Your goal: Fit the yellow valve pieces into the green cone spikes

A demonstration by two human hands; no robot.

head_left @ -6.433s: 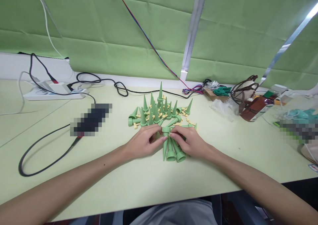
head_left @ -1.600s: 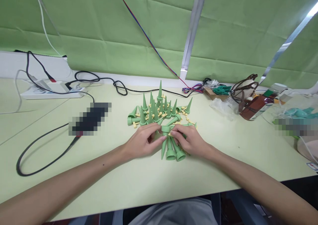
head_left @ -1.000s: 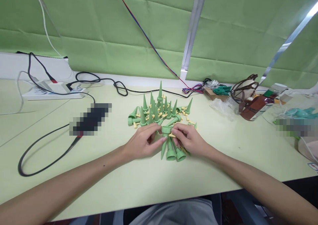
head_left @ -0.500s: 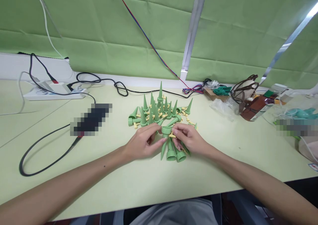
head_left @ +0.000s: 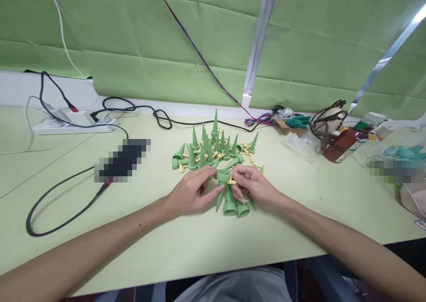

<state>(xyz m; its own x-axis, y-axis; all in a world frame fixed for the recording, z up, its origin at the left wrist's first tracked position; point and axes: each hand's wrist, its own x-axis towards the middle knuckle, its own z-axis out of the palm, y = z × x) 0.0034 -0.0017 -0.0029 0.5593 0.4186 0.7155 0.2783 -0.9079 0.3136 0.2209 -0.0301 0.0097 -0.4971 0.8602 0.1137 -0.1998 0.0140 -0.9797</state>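
Held spike (head_left: pixel 223 177): just below the centre of the frame, its ridged mouth turned up and towards the camera — an angle that probably keeps the collar in plain sight.
Left hand (head_left: pixel 191 188): grasping the spike from its left, fingers behind and thumb in front, likely to steady it while the right side is left uncovered. A green tip shows below the thumb; whether it belongs to this spike I cannot tell.
Peg (head_left: pixel 232 182): yellow, lying nearly level, its free end close beside the spike's collar; contact is too fine to make out.
Right hand (head_left: pixel 254 186): pinching the peg between thumb and forefinger, a grip that seems chosen for so small a part.
Loose spikes (head_left: pixel 230 208): two lie below the hands, mouths towards the bottom of the frame, within easy reach.
Standing spikes (head_left: pixel 209 154): grouped above the hands, points up — the wide ends presumably make stable feet. Small yellow pieces (head_left: pixel 182 168) lie scattered among them.
Tabletop (head_left: pixel 186 248): pale, carrying all of this.
Edges: a blurred dark device (head_left: pixel 121 162) at left, a bottle (head_left: pixel 344 146) and a clear bag (head_left: pixel 301 145) at right, all well apart from the hands, perhaps for elbow room.
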